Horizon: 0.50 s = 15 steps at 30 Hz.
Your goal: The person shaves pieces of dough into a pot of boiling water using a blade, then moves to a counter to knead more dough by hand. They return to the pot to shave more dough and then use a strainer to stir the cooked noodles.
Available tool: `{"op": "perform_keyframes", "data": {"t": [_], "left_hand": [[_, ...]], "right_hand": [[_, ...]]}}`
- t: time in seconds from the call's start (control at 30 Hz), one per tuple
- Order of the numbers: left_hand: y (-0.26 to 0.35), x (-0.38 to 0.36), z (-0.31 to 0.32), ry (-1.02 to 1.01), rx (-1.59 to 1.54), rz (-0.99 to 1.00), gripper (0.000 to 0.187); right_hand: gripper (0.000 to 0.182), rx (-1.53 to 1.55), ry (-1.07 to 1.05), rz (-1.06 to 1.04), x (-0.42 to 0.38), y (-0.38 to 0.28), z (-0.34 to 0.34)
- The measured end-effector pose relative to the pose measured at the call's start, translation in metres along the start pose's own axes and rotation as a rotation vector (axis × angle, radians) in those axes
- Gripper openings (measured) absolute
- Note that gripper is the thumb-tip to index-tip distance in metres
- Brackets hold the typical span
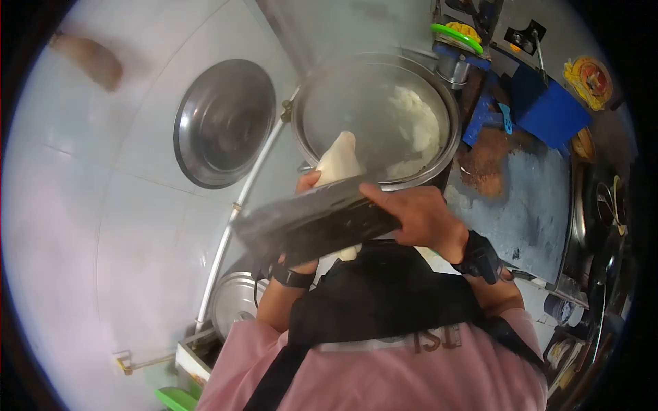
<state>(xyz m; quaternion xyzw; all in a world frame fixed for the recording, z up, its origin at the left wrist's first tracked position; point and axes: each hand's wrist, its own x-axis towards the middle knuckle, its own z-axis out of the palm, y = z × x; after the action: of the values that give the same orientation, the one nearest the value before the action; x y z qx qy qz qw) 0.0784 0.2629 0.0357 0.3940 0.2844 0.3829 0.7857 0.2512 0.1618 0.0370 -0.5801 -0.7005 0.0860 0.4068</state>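
My right hand (425, 216) grips the end of a wide, dark, flat blade (315, 222), smeared by motion. Under and behind the blade, my left hand (308, 181) holds a pale lump of dough (339, 159); most of this hand is hidden by the blade. The dough's narrow top points toward a large metal pot (454, 130), and a bit of it shows below the blade. Thin white pieces (418, 127) lie in the pot, on the right side, under steam.
A round metal basin (226, 123) is at the left, beside a white pipe (233, 222). Right of the pot are a metal worktop (528, 212), a blue container (552, 113) and a pot with a green rim (457, 38). A metal lid (233, 301) sits at the lower left.
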Motion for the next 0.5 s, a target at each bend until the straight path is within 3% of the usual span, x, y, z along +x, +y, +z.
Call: {"op": "perform_keyframes", "data": {"t": [0.03,0.07,0.1,0.13,0.17,0.27,0.3,0.33,0.37,0.43,0.47,0.5], "left_hand": [[0.000,0.007,-0.007,-0.135,-0.373,-0.181,0.038],[-0.005,0.004,-0.010,-0.006,-0.225,-0.096,0.040],[-0.010,0.000,-0.012,0.121,-0.080,-0.008,0.043],[0.003,0.005,-0.014,0.026,0.063,-0.081,0.046],[0.007,-0.001,-0.004,0.029,-0.056,-0.114,0.047],[0.007,0.002,-0.003,0.075,-0.081,-0.093,0.042],[0.003,0.006,-0.007,0.081,-0.038,-0.103,0.039],[-0.004,0.009,-0.012,0.084,0.009,-0.116,0.037],[-0.032,0.014,-0.042,0.131,0.797,0.298,0.030],[-0.013,-0.004,-0.008,-0.055,0.228,0.348,0.026],[0.003,-0.012,0.007,-0.051,-0.190,0.028,0.021],[-0.006,-0.005,-0.008,-0.051,-0.189,0.030,0.021]], "right_hand": [[0.064,-0.087,-0.143,0.052,0.002,-0.003,-0.003],[0.063,-0.175,-0.291,0.101,0.003,-0.004,-0.004],[0.063,-0.177,-0.292,0.098,0.000,0.012,-0.002],[0.064,-0.239,-0.207,0.245,-0.008,0.042,0.003],[0.064,-0.301,-0.131,0.388,-0.015,0.061,0.003],[0.065,-0.278,-0.002,0.492,-0.021,0.063,-0.001],[0.065,-0.277,-0.011,0.495,-0.023,0.058,0.002],[0.067,-0.145,0.003,0.289,-0.020,0.041,0.005],[0.068,-0.018,0.033,0.080,-0.013,0.026,0.006],[0.071,-0.175,-0.362,0.094,-0.005,-0.003,0.000],[0.073,-0.065,-0.205,0.016,-0.008,0.011,0.005],[0.073,-0.064,-0.205,0.014,-0.010,0.028,0.008]]}}
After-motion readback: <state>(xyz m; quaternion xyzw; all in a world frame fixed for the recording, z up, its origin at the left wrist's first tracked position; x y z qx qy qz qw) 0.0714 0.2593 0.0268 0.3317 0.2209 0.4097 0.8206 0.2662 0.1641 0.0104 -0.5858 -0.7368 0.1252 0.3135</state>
